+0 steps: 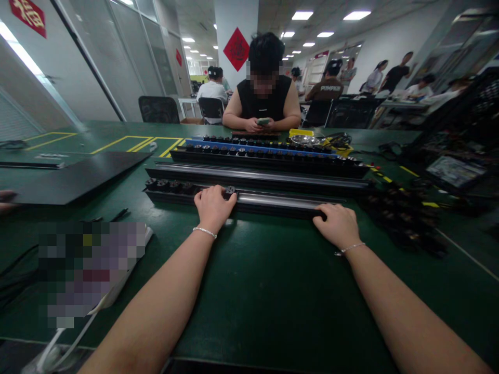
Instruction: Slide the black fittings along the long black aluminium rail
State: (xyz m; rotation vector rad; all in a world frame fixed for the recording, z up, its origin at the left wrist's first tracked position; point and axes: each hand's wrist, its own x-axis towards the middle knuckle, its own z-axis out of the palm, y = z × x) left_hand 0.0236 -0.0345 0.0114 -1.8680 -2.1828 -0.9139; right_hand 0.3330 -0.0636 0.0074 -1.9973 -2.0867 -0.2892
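Observation:
A long black channel (273, 202) lies across the green table in front of me. Round black socket-like modules (175, 187) sit in its left part, while its right part shows a smooth shiny inside. My left hand (214, 206) is closed over the channel near its middle, with one module (230, 191) just by the thumb. Near the right end, my right hand (338, 223) grips the same channel, thumb on the near side. The fingertips of both hands are partly hidden behind the channel's edge.
Behind lie another channel (257, 175) and a row filled with modules (268, 156). A dark pile of parts (405, 215) is at right, a black panel (81, 179) at left. Across the table (265, 291) sits a person (262, 93) holding a phone (263, 121).

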